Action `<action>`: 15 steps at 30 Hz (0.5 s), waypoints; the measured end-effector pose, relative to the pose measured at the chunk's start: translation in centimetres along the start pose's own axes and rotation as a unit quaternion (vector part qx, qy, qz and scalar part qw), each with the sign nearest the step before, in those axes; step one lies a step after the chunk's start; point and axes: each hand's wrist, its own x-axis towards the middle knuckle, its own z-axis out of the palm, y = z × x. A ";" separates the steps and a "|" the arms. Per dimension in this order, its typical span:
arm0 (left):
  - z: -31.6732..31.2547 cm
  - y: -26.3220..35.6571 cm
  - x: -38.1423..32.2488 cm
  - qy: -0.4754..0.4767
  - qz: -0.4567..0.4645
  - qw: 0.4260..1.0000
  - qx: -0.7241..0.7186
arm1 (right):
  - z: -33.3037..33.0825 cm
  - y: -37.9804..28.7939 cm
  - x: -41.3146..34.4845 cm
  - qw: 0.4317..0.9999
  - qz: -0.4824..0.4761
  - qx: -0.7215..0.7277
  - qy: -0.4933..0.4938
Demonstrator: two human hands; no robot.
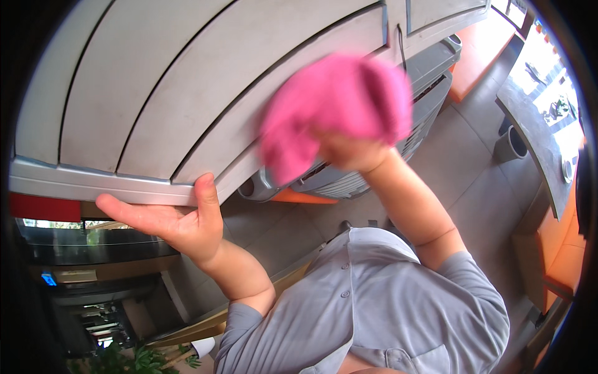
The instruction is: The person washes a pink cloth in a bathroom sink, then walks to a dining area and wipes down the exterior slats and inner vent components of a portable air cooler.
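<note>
A large off-white slatted panel [187, 89] fills the upper left, with dark lines between its slats and a pale rim [93, 182] along its near edge. My left hand [187, 226] is palm up at a corner of this rim, thumb against the edge and fingers spread along its underside. In my right hand [352, 152] is a bunched pink cloth [336, 103], blurred by motion. The cloth overlaps the panel's right side; whether it touches the surface I cannot tell. It hides most of my right fingers.
Below the panel stands a grey plastic unit with vents [338, 180]. Farther right are a stone-look table [535, 121], a grey bin [510, 146] and orange bench seats [563, 243]. A leafy plant [145, 357] is at lower left, above grey floor tiles [467, 140].
</note>
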 end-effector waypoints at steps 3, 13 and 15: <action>0.0 0.0 0.0 -0.006 0.010 1.000 0.010 | -0.7 0.5 1.4 0.969 0.111 -0.103 0.197; -0.7 -0.3 -0.5 -0.022 0.037 0.995 0.093 | -0.5 -0.4 0.5 0.976 0.097 -0.114 0.159; -0.4 -0.7 -0.8 -0.007 0.037 0.997 0.066 | -0.2 -1.4 0.9 0.978 0.123 -0.097 0.136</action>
